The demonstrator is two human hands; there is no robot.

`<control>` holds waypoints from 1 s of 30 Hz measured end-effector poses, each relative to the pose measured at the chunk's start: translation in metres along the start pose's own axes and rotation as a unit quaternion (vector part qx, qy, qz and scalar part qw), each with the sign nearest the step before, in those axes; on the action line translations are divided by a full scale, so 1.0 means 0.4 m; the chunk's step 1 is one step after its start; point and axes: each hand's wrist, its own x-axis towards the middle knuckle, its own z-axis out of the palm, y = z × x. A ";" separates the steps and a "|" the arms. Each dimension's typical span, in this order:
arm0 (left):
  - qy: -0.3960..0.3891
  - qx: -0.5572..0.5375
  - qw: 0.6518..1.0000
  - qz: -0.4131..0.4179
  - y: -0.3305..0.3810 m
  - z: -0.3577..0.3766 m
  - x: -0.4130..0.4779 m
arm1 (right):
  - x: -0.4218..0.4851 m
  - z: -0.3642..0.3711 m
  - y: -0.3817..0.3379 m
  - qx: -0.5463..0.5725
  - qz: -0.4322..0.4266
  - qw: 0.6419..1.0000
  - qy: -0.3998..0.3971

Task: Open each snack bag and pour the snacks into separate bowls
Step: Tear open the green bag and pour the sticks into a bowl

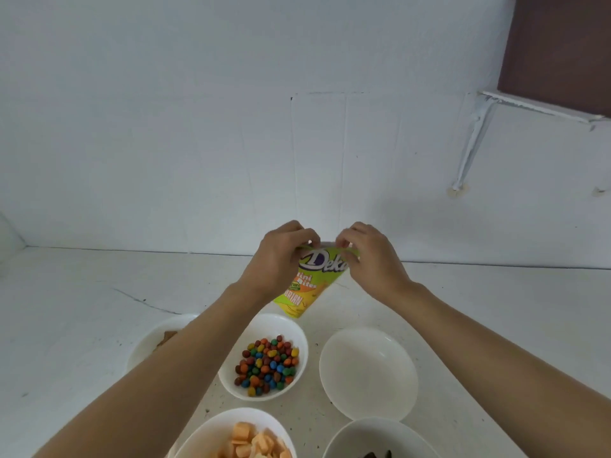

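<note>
So what's hard to see here: the top edge of the bag (309, 287) is buried under fingers, so I can't tell if it's torn open or still sealed. Left grip (281, 259) pinches the top left corner and right grip (372, 259) pinches the top right, fingers curled tight on the foil at both ends. The bag is green and yellow, hangs tilted with one bottom corner pointing down, and sits mid-bench toward the far edge, just behind the candy bowl (294, 328). Can't tell if that corner touches the bench (82, 325) or floats above it. Part of the print is covered by the left grip too.

Count: one bag, five white bowls.
- The candy bowl in the middle, with a pile of little round coloured candies (266, 366).
- A left bowl (145, 352), mostly hidden under the left forearm, with a scrap of something brown (169, 335) peeking out.
- A right bowl (367, 371), white inside fully on show.
- Two at the near edge, both cut off by the frame: one (205, 438) with orange chunks (254, 441), one (357, 434) with a sliver of something dark (377, 454) I can't identify.

Behind it all is a white wall (198, 127), with a bracket (472, 143) and a brown panel (558, 44) up at the right.
</note>
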 end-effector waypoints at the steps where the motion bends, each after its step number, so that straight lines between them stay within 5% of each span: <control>1: 0.011 0.003 1.000 0.008 0.004 -0.022 0.002 | 0.006 0.005 -0.016 -0.002 0.000 1.000 0.001; 13: 0.155 0.004 0.987 -0.034 -0.056 -0.325 -0.176 | 0.067 0.101 -0.338 0.065 -0.093 0.992 0.060; 30: 0.230 0.008 0.957 -0.180 -0.305 -0.717 -0.675 | 0.075 0.463 -0.859 0.174 -0.216 0.960 -0.037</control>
